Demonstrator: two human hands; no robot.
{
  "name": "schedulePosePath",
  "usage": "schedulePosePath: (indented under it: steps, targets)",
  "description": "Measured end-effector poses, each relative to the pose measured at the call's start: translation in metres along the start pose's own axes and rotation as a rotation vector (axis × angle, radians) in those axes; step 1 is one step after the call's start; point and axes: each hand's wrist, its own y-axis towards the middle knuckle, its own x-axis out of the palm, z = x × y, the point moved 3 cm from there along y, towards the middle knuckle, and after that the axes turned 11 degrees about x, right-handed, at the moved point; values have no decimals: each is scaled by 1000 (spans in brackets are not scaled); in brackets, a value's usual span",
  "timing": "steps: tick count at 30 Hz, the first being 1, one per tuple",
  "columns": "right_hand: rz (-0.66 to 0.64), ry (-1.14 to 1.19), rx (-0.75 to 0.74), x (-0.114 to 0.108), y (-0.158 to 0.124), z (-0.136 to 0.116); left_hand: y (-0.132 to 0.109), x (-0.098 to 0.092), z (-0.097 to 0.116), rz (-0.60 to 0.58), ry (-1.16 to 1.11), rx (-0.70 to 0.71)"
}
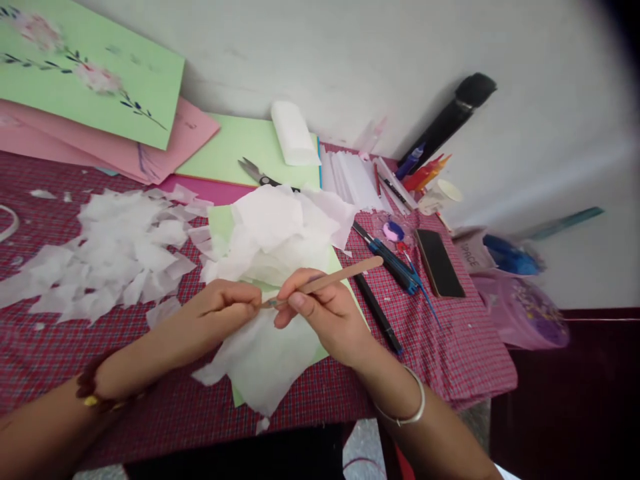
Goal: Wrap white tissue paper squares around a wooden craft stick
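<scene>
My right hand pinches a flat wooden stick that slants up to the right. Its lower tip meets the fingertips of my left hand, which are pressed together in a pinch around the tip; what lies between them is too small to make out. Both hands hover over white tissue sheets lying on a light green paper on the red checked tablecloth.
A heap of torn white tissue pieces lies at the left. Green and pink card sheets lean at the back, with scissors beside them. Pens, a black phone and a purple bag crowd the right edge.
</scene>
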Motion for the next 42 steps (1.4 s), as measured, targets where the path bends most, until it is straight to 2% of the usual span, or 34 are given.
schedulePosePath:
  steps: [4, 6, 7, 8, 12, 15, 19, 26, 30, 34, 37, 39, 42]
  targets:
    - [88, 45, -50, -19, 0, -5, 3, -6, 9, 21, 147, 34]
    - [266, 198, -194, -38, -2, -12, 5, -8, 10, 86, 172, 40]
    - [322, 253, -253, -44, -2, -15, 6, -8, 10, 132, 168, 31]
    - [313, 271, -244, -46, -1, -16, 7, -7, 9, 177, 152, 35]
    - [210, 209, -55, -31, 3, -8, 12, 4, 10, 285, 13, 128]
    - [239, 164, -35, -21, 2, -2, 11, 11, 11, 356, -30, 189]
    - [279, 124, -35, -20, 3, 4, 7, 12, 15, 384, -6, 207]
    - [293, 3, 15, -15, 4, 7, 6, 12, 13, 299, 9, 162]
    - [244, -57, 31, -8, 3, 3, 8, 13, 9, 170, 95, 161]
    - [219, 8, 90, -8, 2, 2, 5, 17, 11, 20, 246, 242]
    - [185, 62, 147, -7, 3, 6, 2, 20, 11, -59, 263, 228]
    - [160, 89, 163, -5, 4, 10, 2, 22, 10, -65, 274, 223]
    - [148, 123, 158, -4, 5, 13, 4, 21, 6, 0, 337, 235]
